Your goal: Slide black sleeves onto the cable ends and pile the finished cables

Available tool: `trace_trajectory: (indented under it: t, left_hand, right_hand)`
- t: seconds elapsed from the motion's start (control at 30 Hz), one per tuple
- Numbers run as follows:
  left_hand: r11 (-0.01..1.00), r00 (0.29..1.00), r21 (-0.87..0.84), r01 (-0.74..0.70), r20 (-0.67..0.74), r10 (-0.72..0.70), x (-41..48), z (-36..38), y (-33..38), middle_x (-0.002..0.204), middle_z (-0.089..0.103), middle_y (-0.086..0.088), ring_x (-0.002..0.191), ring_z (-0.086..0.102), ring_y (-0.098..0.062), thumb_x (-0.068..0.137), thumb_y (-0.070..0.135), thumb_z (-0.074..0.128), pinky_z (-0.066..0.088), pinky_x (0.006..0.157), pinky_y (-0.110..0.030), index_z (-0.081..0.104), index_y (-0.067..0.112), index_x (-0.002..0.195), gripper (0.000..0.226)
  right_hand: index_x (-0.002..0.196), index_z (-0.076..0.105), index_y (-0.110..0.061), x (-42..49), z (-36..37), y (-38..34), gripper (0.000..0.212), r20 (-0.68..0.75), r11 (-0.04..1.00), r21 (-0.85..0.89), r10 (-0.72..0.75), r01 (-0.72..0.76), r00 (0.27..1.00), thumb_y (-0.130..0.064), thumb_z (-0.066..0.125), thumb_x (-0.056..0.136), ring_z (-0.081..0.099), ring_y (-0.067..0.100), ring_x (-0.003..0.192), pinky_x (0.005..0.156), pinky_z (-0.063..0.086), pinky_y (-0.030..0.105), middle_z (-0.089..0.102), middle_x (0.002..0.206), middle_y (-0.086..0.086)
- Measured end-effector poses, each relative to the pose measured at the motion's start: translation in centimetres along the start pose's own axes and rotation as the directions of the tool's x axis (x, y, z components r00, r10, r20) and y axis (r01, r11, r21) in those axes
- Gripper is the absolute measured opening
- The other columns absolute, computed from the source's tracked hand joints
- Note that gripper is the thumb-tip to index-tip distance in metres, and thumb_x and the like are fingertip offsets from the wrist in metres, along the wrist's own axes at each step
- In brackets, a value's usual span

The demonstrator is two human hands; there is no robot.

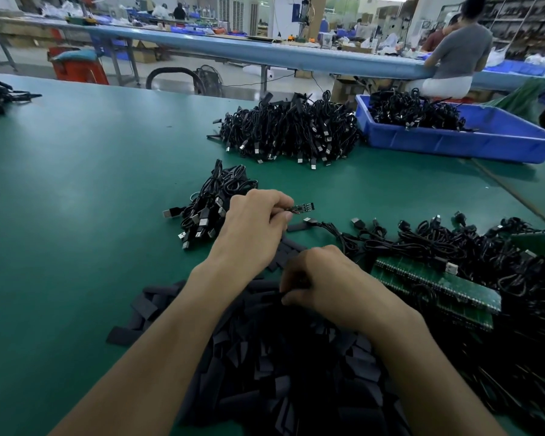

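Black sleeves (265, 357), heaped near on green table (76, 184). Right hand (328, 287), fingers curled, pinches one sleeve (272, 298) at the heap's far edge. Left hand (252, 228) pinches bare cable end (301, 208). Cable pile (211, 206) just left of it.

Bare to frame edge: left forearm (170, 313), right forearm (422, 357). Bare too: left grip (255, 225), right grip (324, 278).
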State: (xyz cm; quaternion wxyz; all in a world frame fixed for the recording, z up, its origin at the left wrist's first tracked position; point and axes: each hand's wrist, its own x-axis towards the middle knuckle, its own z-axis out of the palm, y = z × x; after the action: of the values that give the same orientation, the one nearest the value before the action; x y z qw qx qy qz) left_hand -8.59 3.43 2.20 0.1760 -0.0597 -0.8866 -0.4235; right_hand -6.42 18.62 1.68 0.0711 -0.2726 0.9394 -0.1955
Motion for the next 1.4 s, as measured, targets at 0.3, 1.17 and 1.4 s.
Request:
trace_trajectory:
  t: [0.3,1.17,1.4]
  left_hand:
    - [0.997,0.999,-0.077,-0.006,-0.033,0.004,-0.2,-0.1,0.0,0.089,0.071,0.013,0.084,0.065,0.005,0.095,0.018,0.068,0.05,0.079,-0.008,0.076,0.027,0.112,0.021]
    - [0.988,1.0,-0.152,-0.011,0.015,0.013,-0.5,0.5,1.3,0.076,0.068,0.019,0.069,0.062,0.014,0.088,0.019,0.076,0.046,0.067,-0.003,0.079,0.017,0.097,0.009]
    - [0.985,0.999,-0.175,0.005,0.033,0.001,-0.6,0.5,1.3,0.075,0.071,0.017,0.066,0.067,0.006,0.089,0.022,0.076,0.052,0.064,-0.009,0.078,0.022,0.091,0.004]
  right_hand:
    - [0.093,0.06,-0.032,-1.0,-2.6,2.6,0.02,-0.455,0.889,0.458,0.213,0.022,0.865,-0.013,0.067,0.092,0.065,0.011,0.067,0.059,0.049,0.019,0.068,0.077,-0.005]
    - [0.098,0.073,-0.026,-0.7,-2.0,3.8,0.013,-0.645,0.827,0.54,0.286,0.157,0.709,-0.016,0.074,0.089,0.067,0.003,0.06,0.061,0.052,0.014,0.074,0.069,-0.008]
    - [0.105,0.074,-0.023,-0.6,-1.8,3.9,0.019,-0.638,0.835,0.53,0.28,0.145,0.718,-0.018,0.076,0.087,0.072,0.004,0.069,0.069,0.056,0.02,0.075,0.071,-0.009]
